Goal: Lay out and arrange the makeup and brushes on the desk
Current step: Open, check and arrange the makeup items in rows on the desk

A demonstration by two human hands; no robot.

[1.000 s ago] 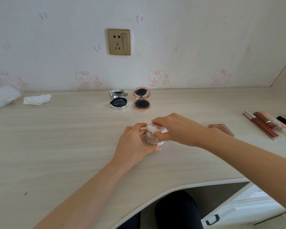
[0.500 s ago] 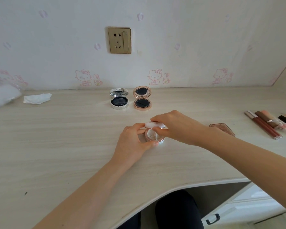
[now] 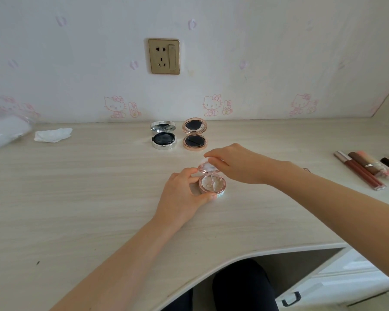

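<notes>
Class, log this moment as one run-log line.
left hand: holds compact base | right hand: holds lid open | desk: two open compacts at back

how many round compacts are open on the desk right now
3. A silver round compact and a rose-gold round compact stand side by side near the wall; a pale pink round compact sits mid-desk between the left hand and right hand.

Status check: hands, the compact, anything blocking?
Left hand grips compact base. Right hand holds its lid tipped open. Two open compacts behind, apart; nothing in the way.
</notes>
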